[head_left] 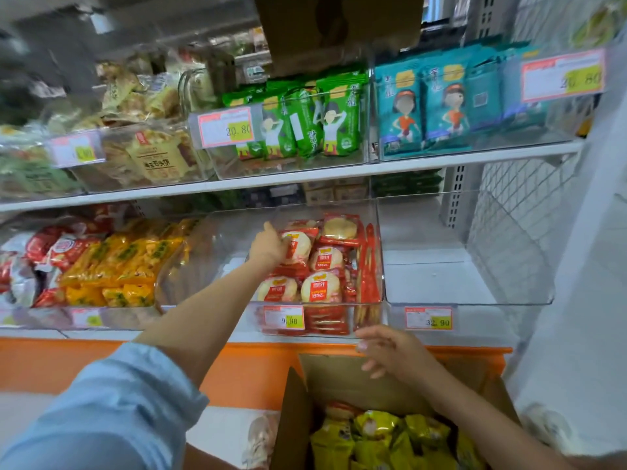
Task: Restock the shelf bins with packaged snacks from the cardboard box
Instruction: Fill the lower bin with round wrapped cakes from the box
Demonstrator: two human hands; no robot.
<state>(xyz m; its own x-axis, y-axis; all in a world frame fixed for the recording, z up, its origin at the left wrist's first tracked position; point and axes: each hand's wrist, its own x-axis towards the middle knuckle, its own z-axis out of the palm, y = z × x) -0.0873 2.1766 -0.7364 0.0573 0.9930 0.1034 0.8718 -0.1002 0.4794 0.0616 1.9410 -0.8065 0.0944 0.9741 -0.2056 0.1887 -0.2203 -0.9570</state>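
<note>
Packets in red wrappers (325,262) are lying stacked at the right end of a clear bin (224,266) on the lower shelf; the left hand (271,247) is reaching into that bin and gripping the top packet (300,245) by its left edge, forefinger sticking out straight; the right hand (390,351) is hovering over the far flap of the cardboard box (295,418), fingers loosely spread and holding nothing; yellow packets (376,432) are filling the box below it; a price tag (284,318) is hanging on the bin's front.
</note>
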